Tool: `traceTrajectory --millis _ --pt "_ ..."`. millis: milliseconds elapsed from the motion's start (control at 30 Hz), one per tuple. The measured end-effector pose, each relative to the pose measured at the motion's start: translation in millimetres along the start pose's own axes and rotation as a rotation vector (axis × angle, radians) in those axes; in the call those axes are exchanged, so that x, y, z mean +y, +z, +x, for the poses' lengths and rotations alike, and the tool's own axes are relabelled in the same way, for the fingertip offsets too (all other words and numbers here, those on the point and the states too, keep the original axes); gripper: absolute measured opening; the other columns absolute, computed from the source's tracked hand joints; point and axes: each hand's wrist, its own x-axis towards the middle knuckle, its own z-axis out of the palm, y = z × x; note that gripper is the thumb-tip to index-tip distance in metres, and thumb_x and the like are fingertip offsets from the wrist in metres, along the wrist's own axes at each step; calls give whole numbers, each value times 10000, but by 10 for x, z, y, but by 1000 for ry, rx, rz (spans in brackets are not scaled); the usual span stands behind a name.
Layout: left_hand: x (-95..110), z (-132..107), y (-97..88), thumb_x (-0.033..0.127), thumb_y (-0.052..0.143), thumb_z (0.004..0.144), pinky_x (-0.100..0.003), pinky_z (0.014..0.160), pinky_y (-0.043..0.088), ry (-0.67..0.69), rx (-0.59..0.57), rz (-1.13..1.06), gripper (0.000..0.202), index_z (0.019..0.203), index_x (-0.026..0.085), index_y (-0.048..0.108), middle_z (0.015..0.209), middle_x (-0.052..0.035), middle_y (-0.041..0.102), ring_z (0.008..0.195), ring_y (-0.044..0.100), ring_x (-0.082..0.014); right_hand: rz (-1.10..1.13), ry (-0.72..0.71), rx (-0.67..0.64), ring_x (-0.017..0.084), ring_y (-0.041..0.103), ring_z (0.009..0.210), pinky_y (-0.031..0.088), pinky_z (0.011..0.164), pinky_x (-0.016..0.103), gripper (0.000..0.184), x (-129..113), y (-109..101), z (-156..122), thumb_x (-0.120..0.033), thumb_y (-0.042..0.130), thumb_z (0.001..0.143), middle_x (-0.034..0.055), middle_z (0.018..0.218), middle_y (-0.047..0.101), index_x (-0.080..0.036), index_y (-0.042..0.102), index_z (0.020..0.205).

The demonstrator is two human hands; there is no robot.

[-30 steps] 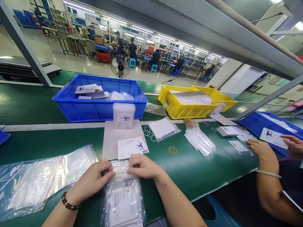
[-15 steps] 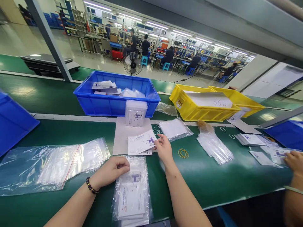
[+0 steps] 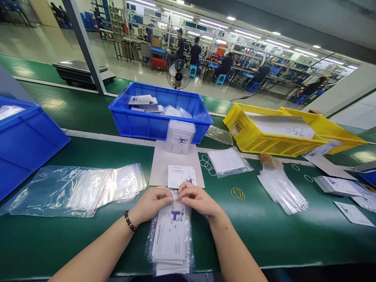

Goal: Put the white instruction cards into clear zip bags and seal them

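Note:
My left hand (image 3: 153, 204) pinches the upper left edge of a clear plastic bag (image 3: 189, 246) with thumb and fingertips. At the upper right of that bag's mouth, my right hand (image 3: 199, 199) has its fingers closed on the plastic. Under the film lies a white printed card (image 3: 170, 239) with a purple design, on a stack of more bags and cards. Just beyond my fingers, a small pile of white leaflets (image 3: 179, 175) rests on a grey cardboard sheet (image 3: 158, 162). Behind it stands an upright stack of cards (image 3: 179, 137), leaning near the blue bin.
A blue bin (image 3: 158, 127) and yellow bins (image 3: 273, 145) stand at the back; another blue bin (image 3: 32, 137) is left. Empty bags (image 3: 88, 192) lie left. Rubber bands (image 3: 237, 193), a bagged white stack (image 3: 227, 161) and plastic sleeves (image 3: 283, 188) lie right.
My right hand has left the leaflet pile and come down to the bag beside my left hand. The view has turned left, and the other person's hand at the right is gone from view.

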Motion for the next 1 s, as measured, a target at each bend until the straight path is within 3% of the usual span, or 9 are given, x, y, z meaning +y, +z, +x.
traceTrajectory --millis 100,233,300,400,567,767,1000 --pt "-6 3 18 366 549 738 -237 689 418 3 35 -71 253 654 142 632 828 -51 575 751 527 -148 33 38 -130 125 506 715 405 688 274 175 -23 80 11 -321 610 720 16 754 546 -166 657 655" --pt "-28 9 -2 393 639 661 -238 589 431 -176 33 -238 338 879 140 588 834 -43 585 647 543 -132 109 193 -60 89 420 531 345 543 236 186 -21 144 18 -308 598 707 -22 582 496 -150 607 611" --pt "-35 13 -14 371 644 645 -219 546 407 -239 48 -255 306 812 123 577 697 -21 584 582 523 -119 169 236 10 87 417 536 339 535 229 128 -19 161 17 -282 616 674 -28 603 503 -155 616 692" --pt "-15 18 -15 327 592 645 -199 513 365 -236 83 -232 217 614 117 548 534 5 530 517 471 -97 222 246 81 83 405 542 332 541 222 218 -24 175 21 -237 646 626 -46 610 473 -170 611 830" --pt "36 18 18 307 558 599 -195 493 348 -212 144 -206 181 592 127 537 520 16 519 496 457 -94 179 313 95 90 397 540 315 535 229 171 -68 196 48 -290 630 616 -27 595 472 -142 568 676" --pt "27 28 53 264 554 576 -197 482 350 -200 181 -204 141 577 123 563 502 14 523 483 452 -93 14 244 139 100 356 526 293 509 229 245 -113 234 71 -362 569 654 -25 546 428 -161 461 563" --pt "-3 39 107 189 560 584 -191 510 376 -131 165 -230 77 557 118 570 511 26 524 506 457 -88 -208 134 119 124 392 543 335 523 241 278 -88 292 67 -401 493 712 -8 555 440 -171 466 559"
